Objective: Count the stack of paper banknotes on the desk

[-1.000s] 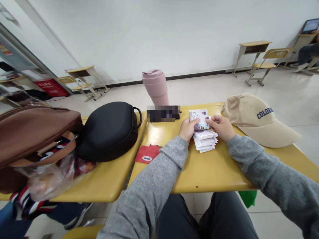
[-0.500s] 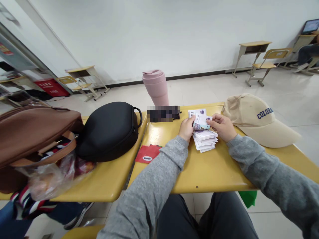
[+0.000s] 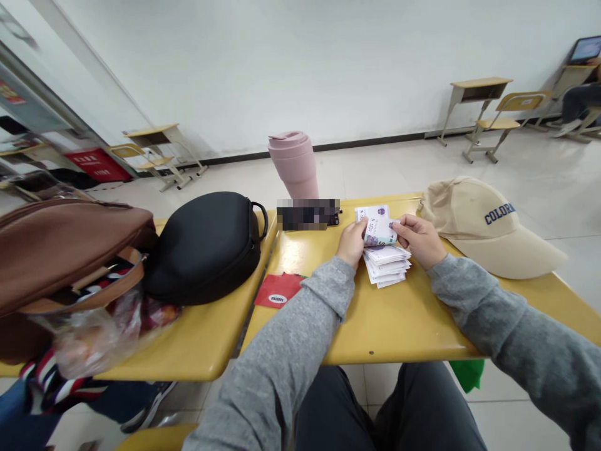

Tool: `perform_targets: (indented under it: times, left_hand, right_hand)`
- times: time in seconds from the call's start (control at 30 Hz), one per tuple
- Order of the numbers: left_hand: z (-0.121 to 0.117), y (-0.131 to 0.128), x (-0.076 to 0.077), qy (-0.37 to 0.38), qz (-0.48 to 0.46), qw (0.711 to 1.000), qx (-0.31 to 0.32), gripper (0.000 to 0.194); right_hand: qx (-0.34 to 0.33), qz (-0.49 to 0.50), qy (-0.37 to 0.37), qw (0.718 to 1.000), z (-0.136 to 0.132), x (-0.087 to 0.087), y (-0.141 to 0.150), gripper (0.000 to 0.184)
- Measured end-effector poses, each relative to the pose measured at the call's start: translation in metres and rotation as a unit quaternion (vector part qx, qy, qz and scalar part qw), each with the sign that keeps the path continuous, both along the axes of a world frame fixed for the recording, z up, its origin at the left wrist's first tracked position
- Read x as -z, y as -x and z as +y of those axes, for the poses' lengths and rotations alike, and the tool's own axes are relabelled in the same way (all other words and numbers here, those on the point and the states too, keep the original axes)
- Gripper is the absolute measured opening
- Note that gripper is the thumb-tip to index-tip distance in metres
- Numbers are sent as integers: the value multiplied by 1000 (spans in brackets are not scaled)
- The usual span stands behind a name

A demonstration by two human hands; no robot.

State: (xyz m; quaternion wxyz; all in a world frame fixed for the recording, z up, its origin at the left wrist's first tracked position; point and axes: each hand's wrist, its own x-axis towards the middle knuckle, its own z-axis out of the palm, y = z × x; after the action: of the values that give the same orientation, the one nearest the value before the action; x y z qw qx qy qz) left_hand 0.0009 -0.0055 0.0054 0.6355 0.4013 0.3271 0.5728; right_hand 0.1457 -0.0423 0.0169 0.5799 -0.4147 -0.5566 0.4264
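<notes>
A wad of pale banknotes [image 3: 385, 263] is folded over at the far middle of the yellow desk [image 3: 399, 326]. My left hand [image 3: 352, 243] grips the wad from its left side, fingers closed around it. My right hand [image 3: 419, 239] pinches the top note [image 3: 377, 229] at its right edge, bending it up and back over the stack. Both forearms are in grey sleeves and rest on the desk.
A beige cap [image 3: 483, 225] lies to the right of my hands. A pink cup [image 3: 293, 164] and a dark flat item [image 3: 307, 215] stand behind them. A red packet [image 3: 278, 290], a black case [image 3: 206, 245] and a brown bag [image 3: 61, 250] are to the left.
The top note has been flipped a little further back over the wad by my right hand. My arms and the stack stay in place.
</notes>
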Motion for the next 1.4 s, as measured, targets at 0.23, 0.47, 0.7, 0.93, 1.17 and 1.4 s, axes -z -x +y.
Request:
perform_targets:
  times: [0.23,0.47,0.7,0.93,1.17,1.4]
  left_hand:
    - [1,0,0,28,-11,1000,3,26]
    - [1,1,-1,18,-4,1000,7,26]
    - [0,1,-2,14,5,1000,4,26]
    - [-2,1,-4,14,1,1000,2,26]
    - [0,1,-3,18,1,1000,1,24]
    - [0,1,-3,27,-2,1000,6,23]
  right_hand:
    - [0,-5,-3,1000,-1,0,0,32]
    - [-1,16,15,1000,-1,-2,4,32]
    - [-2,20,14,1000,0,-2,3,31]
    - [1,-5,4,1000,-2,-3,2,32]
    - [-1,-24,-12,1000,0,0,-1,33]
    - [-11,-11,-1,1000,0,1,0,34]
